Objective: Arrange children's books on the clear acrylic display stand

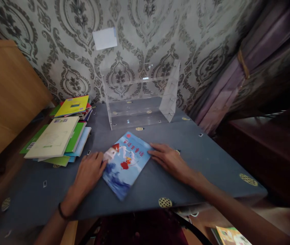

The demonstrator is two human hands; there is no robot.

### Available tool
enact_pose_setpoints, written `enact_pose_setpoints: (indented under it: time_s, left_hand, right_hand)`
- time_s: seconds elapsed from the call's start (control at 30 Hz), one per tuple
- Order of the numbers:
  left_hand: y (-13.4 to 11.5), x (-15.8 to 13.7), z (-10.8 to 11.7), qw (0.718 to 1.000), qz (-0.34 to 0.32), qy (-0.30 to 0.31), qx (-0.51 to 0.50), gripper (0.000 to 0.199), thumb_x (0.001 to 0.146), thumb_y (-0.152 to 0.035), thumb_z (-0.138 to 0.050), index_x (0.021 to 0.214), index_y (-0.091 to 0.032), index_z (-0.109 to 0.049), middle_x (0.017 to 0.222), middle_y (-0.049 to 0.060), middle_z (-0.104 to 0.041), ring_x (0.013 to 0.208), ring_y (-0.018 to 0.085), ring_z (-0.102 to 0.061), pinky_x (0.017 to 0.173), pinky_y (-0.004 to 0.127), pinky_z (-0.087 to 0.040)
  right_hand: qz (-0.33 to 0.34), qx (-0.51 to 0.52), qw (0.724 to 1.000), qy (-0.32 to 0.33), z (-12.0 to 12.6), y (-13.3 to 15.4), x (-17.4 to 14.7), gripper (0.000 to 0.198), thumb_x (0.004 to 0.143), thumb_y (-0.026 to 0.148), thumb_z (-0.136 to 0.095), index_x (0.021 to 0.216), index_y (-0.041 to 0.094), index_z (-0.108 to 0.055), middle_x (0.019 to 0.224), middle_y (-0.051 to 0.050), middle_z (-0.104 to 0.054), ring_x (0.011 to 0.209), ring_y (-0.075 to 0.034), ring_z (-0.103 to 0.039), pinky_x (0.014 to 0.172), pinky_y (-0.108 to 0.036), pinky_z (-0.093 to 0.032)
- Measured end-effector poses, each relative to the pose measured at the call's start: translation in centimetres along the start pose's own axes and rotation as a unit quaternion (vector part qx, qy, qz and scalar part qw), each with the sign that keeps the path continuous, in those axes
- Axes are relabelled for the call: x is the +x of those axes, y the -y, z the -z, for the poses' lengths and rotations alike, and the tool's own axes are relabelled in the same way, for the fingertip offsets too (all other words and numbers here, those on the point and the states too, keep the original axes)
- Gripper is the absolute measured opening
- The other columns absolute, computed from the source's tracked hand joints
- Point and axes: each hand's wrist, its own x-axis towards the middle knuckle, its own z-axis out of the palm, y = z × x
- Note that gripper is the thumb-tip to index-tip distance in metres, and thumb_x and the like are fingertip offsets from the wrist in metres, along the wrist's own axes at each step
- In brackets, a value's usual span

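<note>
A blue picture book point(134, 166) lies at an angle on the cloth-covered table, its illustrated cover facing up with red lettering near the top right. My left hand point(90, 170), with a dark band at the wrist, is closed at the book's left edge, fingers bent and thumb against the cover's side. On the opposite side, my right hand point(170, 161) has its fingers stretched out, the tips touching the book's right edge. Its thumb is hard to make out.
Behind the book stands a clear acrylic rack point(169, 98) against the patterned wall. Stacked books point(51, 137) are at the left, beside a wooden panel point(9, 88). A purple curtain point(226, 88) hangs at the right. Another book point(233, 235) is low at the bottom right.
</note>
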Motion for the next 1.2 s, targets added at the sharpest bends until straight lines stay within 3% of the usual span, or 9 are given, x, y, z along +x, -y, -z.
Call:
enact_pose_setpoints:
  time_s: [0.07,0.17,0.37,0.5,0.6,0.73,0.9,1.03,1.2]
  left_hand:
    - [-1.9,-2.0,1.1,0.996,-0.025,0.066,-0.06,0.03,0.104,-0.034,-0.041,0.108,-0.021,-0.068,0.081,0.007,-0.075,0.079,0.026,-0.072,0.07,0.033,-0.05]
    - [-4.4,-3.7,1.7,0.975,-0.104,0.12,-0.155,0.032,0.105,-0.037,-0.04,0.105,-0.027,-0.07,0.084,0.002,-0.077,0.072,0.021,-0.072,0.062,0.029,-0.045]
    - [-3.5,-1.5,0.2,0.989,-0.053,-0.054,-0.123,0.028,0.104,-0.028,-0.041,0.102,-0.021,-0.067,0.101,0.007,-0.072,0.093,0.025,-0.067,0.081,0.038,-0.052]
    - [-2.5,-0.9,-1.8,0.991,-0.063,-0.089,-0.08,0.023,0.102,-0.025,-0.044,0.111,-0.019,-0.064,0.111,0.01,-0.069,0.101,0.028,-0.064,0.09,0.046,-0.052]
    - [-2.4,-1.4,-2.7,0.991,-0.065,-0.101,-0.053,0.025,0.1,-0.019,-0.045,0.119,-0.02,-0.061,0.119,0.011,-0.068,0.104,0.028,-0.064,0.091,0.047,-0.052]
    - [-2.5,-1.8,-2.7,0.991,-0.067,-0.104,-0.058,0.021,0.101,-0.021,-0.046,0.115,-0.022,-0.061,0.117,0.007,-0.069,0.103,0.026,-0.065,0.09,0.044,-0.052]
    - [-2.6,-1.3,-1.8,0.991,-0.072,-0.093,-0.064,0.017,0.101,-0.022,-0.047,0.111,-0.022,-0.062,0.11,0.006,-0.07,0.1,0.026,-0.064,0.085,0.043,-0.053]
    - [-2.2,-1.1,-1.6,0.99,-0.087,-0.091,-0.07,0.018,0.101,-0.035,-0.053,0.109,-0.022,-0.063,0.114,0.007,-0.067,0.101,0.025,-0.062,0.088,0.043,-0.052]
    - [-1.2,-1.4,-2.5,0.984,-0.126,-0.089,-0.094,0.041,0.094,-0.054,-0.06,0.12,-0.023,-0.058,0.129,0.011,-0.061,0.117,0.029,-0.057,0.096,0.047,-0.049]
  right_hand:
    - [-0.014,-0.024,0.999,-0.024,-0.5,-0.4,2.6,0.034,0.101,0.023,-0.047,0.124,0.026,-0.072,0.14,-0.011,-0.064,0.13,-0.032,-0.058,0.103,-0.056,-0.051]
    - [-0.02,-0.025,0.999,0.008,-1.2,0.0,6.1,0.039,0.097,0.012,-0.048,0.128,0.025,-0.07,0.139,-0.011,-0.064,0.134,-0.031,-0.054,0.107,-0.055,-0.046]
    - [0.046,-0.001,0.997,0.065,-0.7,5.3,8.5,0.047,0.09,0.002,-0.052,0.133,0.017,-0.065,0.15,-0.016,-0.054,0.144,-0.029,-0.043,0.12,-0.052,-0.031]
    - [0.146,0.073,0.981,0.109,-1.9,9.7,7.8,0.064,0.091,0.005,-0.053,0.153,0.014,-0.041,0.156,-0.016,-0.047,0.148,-0.022,-0.037,0.122,-0.043,-0.031]
    - [0.164,0.087,0.975,0.125,-3.4,11.0,7.8,0.057,0.1,0.015,-0.045,0.156,0.009,-0.033,0.156,-0.018,-0.046,0.148,-0.021,-0.037,0.122,-0.043,-0.031]
    - [0.152,0.062,0.98,0.113,-4.0,9.3,8.7,0.057,0.104,0.037,-0.046,0.153,0.012,-0.038,0.158,-0.018,-0.042,0.152,-0.026,-0.029,0.124,-0.051,-0.026]
    - [0.052,0.009,0.995,0.087,-3.1,5.2,8.2,0.066,0.102,0.051,-0.045,0.152,0.008,-0.041,0.16,-0.022,-0.037,0.151,-0.032,-0.031,0.122,-0.054,-0.03]
    - [0.011,-0.016,0.998,0.052,-2.2,3.1,4.7,0.062,0.104,0.051,-0.036,0.153,0.012,-0.04,0.157,-0.02,-0.043,0.148,-0.031,-0.038,0.118,-0.054,-0.037]
    - [-0.046,-0.07,0.996,0.0,-1.7,2.7,-2.0,0.052,0.105,0.044,-0.033,0.149,0.019,-0.047,0.151,-0.018,-0.052,0.14,-0.033,-0.049,0.115,-0.058,-0.04]
